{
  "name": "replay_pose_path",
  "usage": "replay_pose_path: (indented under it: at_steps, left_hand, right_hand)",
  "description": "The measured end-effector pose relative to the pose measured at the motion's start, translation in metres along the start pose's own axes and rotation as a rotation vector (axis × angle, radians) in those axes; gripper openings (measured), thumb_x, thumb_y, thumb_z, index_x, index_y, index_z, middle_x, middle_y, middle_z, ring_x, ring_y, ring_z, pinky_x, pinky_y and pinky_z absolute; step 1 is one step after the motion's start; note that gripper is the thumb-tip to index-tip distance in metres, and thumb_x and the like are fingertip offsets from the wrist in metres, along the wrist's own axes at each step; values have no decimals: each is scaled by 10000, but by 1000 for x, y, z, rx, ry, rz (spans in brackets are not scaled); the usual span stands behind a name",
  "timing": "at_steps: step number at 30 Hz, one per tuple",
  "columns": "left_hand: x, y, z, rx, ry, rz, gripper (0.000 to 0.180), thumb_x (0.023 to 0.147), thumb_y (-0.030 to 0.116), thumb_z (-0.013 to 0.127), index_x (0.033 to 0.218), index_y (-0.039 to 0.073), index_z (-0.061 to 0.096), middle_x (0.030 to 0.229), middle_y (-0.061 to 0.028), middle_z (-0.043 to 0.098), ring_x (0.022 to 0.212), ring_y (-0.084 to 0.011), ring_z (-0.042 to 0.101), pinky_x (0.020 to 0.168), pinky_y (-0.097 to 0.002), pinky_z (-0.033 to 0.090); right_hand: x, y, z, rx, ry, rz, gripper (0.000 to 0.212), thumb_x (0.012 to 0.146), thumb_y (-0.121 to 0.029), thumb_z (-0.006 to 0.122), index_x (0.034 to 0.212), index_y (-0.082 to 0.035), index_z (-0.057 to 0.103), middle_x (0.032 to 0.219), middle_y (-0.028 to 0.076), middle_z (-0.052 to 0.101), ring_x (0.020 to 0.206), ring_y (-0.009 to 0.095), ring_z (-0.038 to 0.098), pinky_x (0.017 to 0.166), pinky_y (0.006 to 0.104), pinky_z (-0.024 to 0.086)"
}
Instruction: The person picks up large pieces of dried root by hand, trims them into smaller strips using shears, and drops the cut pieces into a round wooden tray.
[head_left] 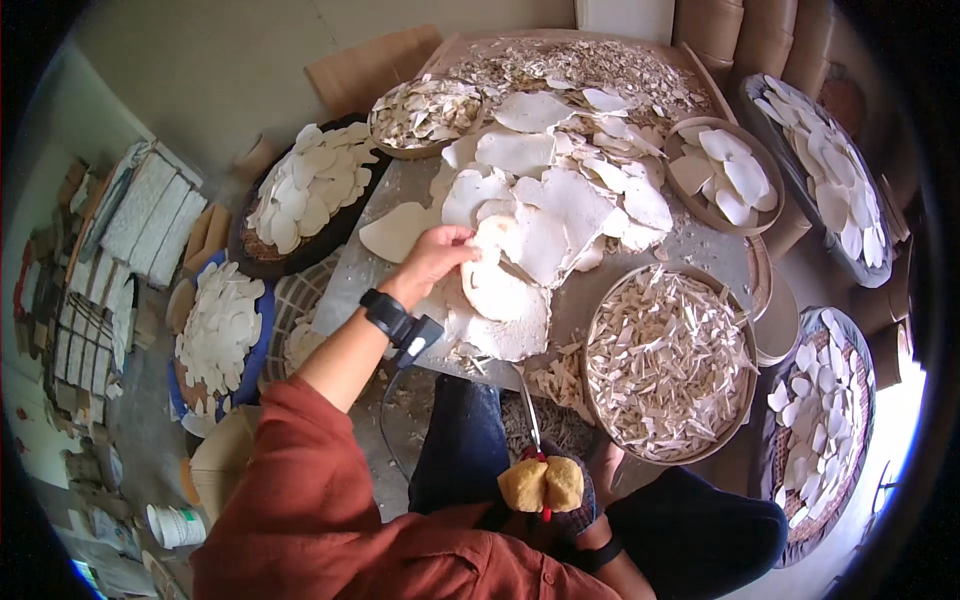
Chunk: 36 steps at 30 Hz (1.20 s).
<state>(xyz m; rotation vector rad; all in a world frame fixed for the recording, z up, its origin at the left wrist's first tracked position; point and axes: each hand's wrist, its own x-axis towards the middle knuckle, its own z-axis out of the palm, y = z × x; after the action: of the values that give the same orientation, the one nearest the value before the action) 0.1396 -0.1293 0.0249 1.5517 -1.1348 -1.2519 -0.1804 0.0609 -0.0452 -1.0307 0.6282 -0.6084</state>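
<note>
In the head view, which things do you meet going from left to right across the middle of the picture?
Blue tray of white pieces → left hand on the pile of white sheets → round bowl of thin white strips → basket of white pieces.
</note>
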Motion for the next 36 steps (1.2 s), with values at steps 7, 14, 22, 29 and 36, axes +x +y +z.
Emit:
replay_pose_path:
  at_steps: [7,14,22,29,36]
  left_hand:
    - [-59,42,9,-132,-96,303,148,827,14,526,952,30,605,993,-52,596,854,-123,580,812,-235,452]
    - [-88,-17,8,128,-113,190,168,818,-15,496,915,46,619,925,-37,601,877,-108,558,797,-231,433]
    - [-99,-16,17,-75,-10,226,434,775,5,546,1189,50,423,1089,-89,534,958,-119,530,769,-238,457]
    - [-116,3,41,-262,-78,81,531,784,-20,528,1278,-5,332,1104,-130,534,954,-140,546,811,-247,463]
    - [-147,-17,89,-247,-70,49,552,786,-34,509,1295,-38,297,1138,-164,508,951,-196,563,845,-306,459]
  right_hand:
    - [1,38,-13,181,45,29,308,842,-162,559,1105,-19,489,1068,89,545,980,189,542,851,324,448]
    - [6,68,-18,774,64,136,265,814,-139,604,1046,-20,562,1021,108,590,962,189,562,861,317,446]
    - [-4,67,-18,50,179,-26,244,839,-128,530,1068,-46,547,1020,106,586,975,232,555,855,325,440]
    - [22,58,-12,1279,-373,-337,412,936,-236,365,1266,10,352,1275,143,423,1184,242,411,1017,386,321]
    - [22,37,-12,440,123,93,445,914,-296,332,1255,-11,359,1230,167,448,1134,266,448,967,381,357]
